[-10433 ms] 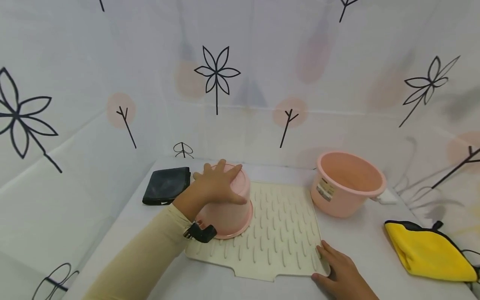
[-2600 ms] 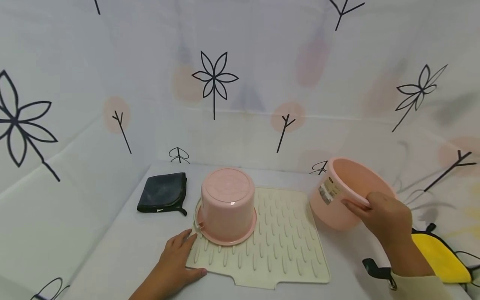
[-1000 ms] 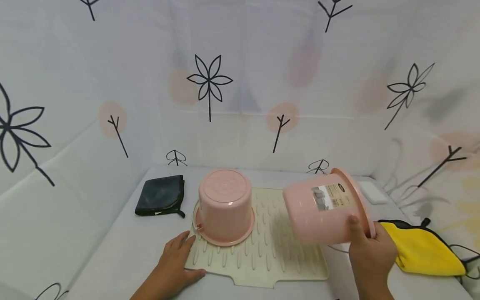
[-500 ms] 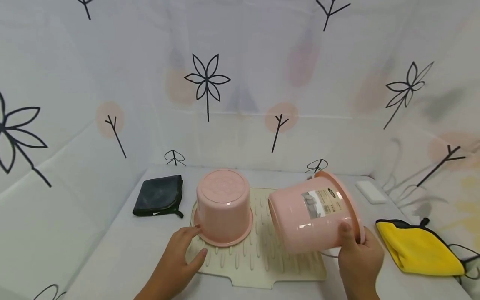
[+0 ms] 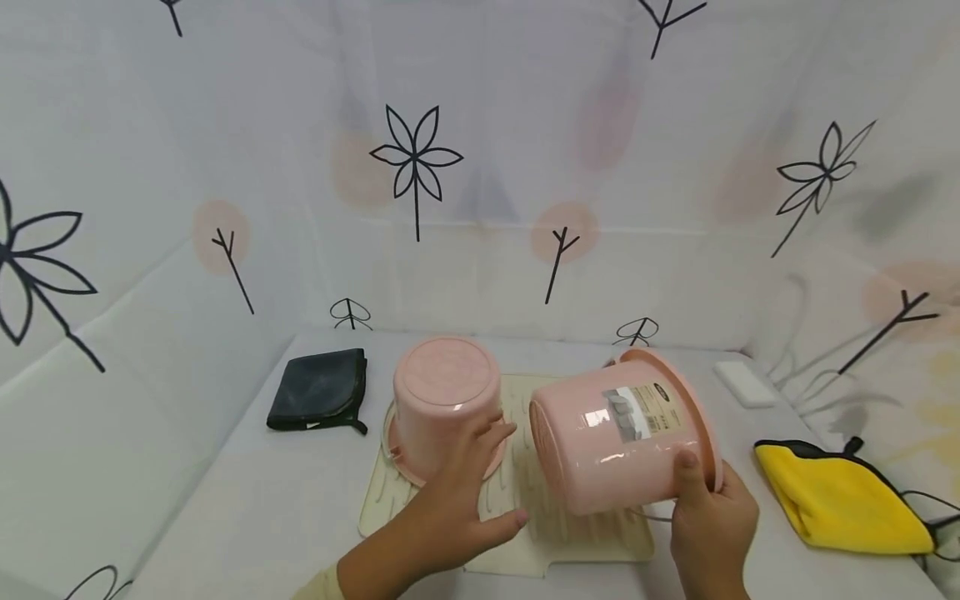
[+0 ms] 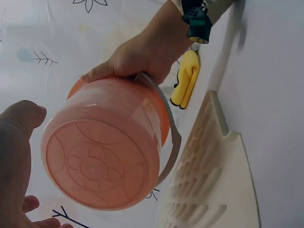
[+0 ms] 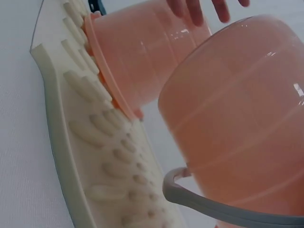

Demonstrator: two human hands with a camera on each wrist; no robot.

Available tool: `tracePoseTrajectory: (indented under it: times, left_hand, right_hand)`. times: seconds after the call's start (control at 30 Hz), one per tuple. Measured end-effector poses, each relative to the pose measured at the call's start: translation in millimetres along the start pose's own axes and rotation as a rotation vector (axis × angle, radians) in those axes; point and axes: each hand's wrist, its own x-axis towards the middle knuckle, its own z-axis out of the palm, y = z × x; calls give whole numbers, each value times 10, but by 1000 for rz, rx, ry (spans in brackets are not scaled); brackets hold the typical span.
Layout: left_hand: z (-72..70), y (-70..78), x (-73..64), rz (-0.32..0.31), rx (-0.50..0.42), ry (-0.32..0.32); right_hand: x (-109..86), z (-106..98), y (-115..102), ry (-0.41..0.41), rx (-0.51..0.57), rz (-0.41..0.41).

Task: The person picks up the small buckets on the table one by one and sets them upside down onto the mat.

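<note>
We see the tilted pink bucket [image 5: 622,442] held on its side above the drying mat [image 5: 525,533], base twd the left. R hand [image 5: 708,525] grips its rim. L hand [image 5: 457,500], fingers loosely spread, holds nothing, hovering btwn it and the upturned bucket [image 5: 446,400]. Yellow cloth [image 5: 847,508] lies well apart, right.

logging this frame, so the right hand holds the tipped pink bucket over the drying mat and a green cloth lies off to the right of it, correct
Not quite: the cloth to the right is yellow, not green, as the head view shows. The rest stands: the right hand grips the tipped pink bucket by its rim over the drying mat.
</note>
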Motion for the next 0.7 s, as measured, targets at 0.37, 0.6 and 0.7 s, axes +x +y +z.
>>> tracePoseTrajectory:
  times: [0.37, 0.6, 0.7]
  left_hand:
    - [324, 81, 469, -47, -45, -19]
    - [488, 93, 614, -154, -189, 20]
    - [541, 40, 648, -172, -245, 49]
  right_hand:
    - [-27, 57, 29, -12, 17, 23]
    - [-84, 119, 65, -11, 28, 22]
    - [-114, 127, 87, 12, 42, 14]
